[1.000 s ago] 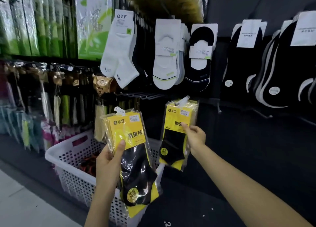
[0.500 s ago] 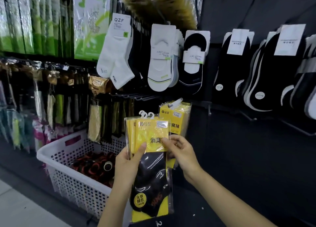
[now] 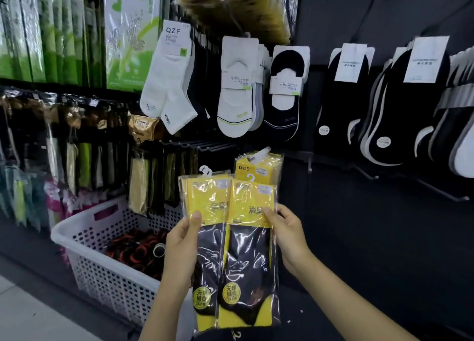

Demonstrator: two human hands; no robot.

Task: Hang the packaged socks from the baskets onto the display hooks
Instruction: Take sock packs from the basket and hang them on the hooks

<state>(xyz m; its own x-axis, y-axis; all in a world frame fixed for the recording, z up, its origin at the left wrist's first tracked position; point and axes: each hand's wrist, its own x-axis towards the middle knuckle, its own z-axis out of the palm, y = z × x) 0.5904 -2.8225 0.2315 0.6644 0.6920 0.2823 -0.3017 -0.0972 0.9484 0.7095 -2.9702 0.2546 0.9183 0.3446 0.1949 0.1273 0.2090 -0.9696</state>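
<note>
My left hand (image 3: 183,240) grips a small stack of yellow-and-black sock packs (image 3: 205,225) by its left edge, thumb on the front. My right hand (image 3: 284,231) pinches a single matching sock pack (image 3: 250,258), held just right of the stack and overlapping it. Both have white plastic hangers on top. Behind them several of the same yellow packs (image 3: 257,168) hang on a display hook (image 3: 261,153). A white perforated basket (image 3: 84,240) stands at lower left.
White, black and grey socks (image 3: 236,91) hang on hooks along the upper row of the dark wall. An empty hook (image 3: 369,173) juts out at right. Green and gold packs fill the left racks. Dark red-rimmed items (image 3: 136,248) lie in the basket.
My right hand left the hanging packs and took one pack off the stack in my left hand. Both hands now hold packs side by side, raised toward the hook.
</note>
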